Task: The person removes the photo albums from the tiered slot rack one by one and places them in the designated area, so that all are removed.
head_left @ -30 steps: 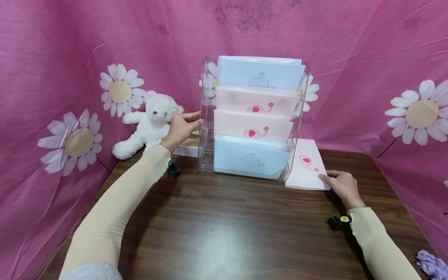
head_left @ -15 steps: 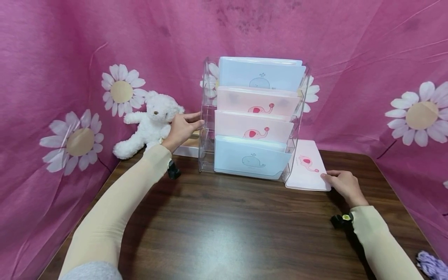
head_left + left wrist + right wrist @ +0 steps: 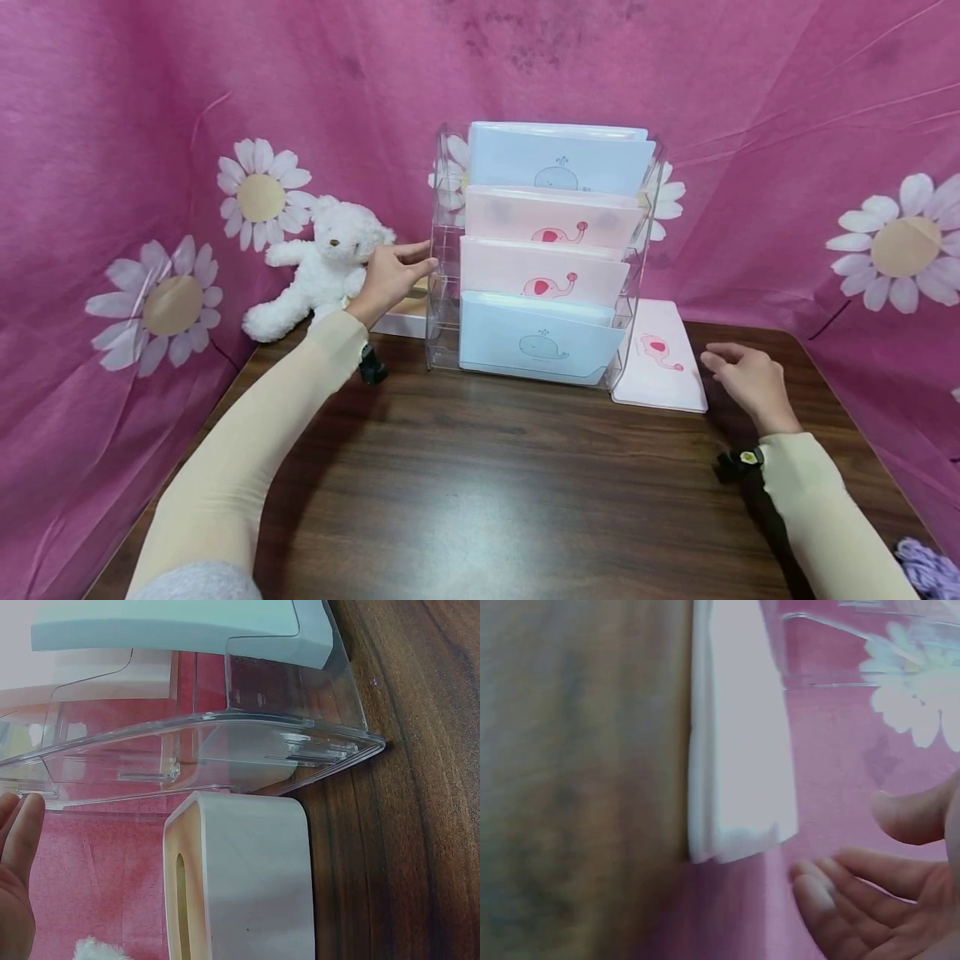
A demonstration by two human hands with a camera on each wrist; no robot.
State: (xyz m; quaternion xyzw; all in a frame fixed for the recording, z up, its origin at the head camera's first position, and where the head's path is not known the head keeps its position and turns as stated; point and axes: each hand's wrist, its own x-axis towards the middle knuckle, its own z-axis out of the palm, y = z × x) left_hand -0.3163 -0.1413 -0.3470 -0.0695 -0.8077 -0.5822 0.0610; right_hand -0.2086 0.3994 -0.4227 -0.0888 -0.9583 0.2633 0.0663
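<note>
A clear plastic tiered rack (image 3: 444, 333) stands upright on the table. It holds pale blue folders (image 3: 540, 340) with a whale drawing at top and bottom. Pink folders (image 3: 540, 267) with a red elephant fill the middle tiers. My left hand (image 3: 390, 279) touches the rack's left side with extended fingers; in the left wrist view its fingertips (image 3: 28, 814) meet the clear side edge. Flat against the rack's right foot lies a stack of pale pink elephant folders (image 3: 660, 367). My right hand (image 3: 752, 382) hovers just right of that stack, apart from it, with nothing between thumb and fingers.
A white plush bear (image 3: 322, 258) sits left of the rack, behind my left forearm. Beside the rack stands a white box with a slotted wooden top (image 3: 255, 877). Purple yarn-like material (image 3: 928, 567) lies at the right edge. Pink flowered cloth (image 3: 750, 100) hangs behind the table.
My right hand has let go of the folder stack's right edge and moved up and to the right. The left hand, the rack and the stack have stayed in place.
</note>
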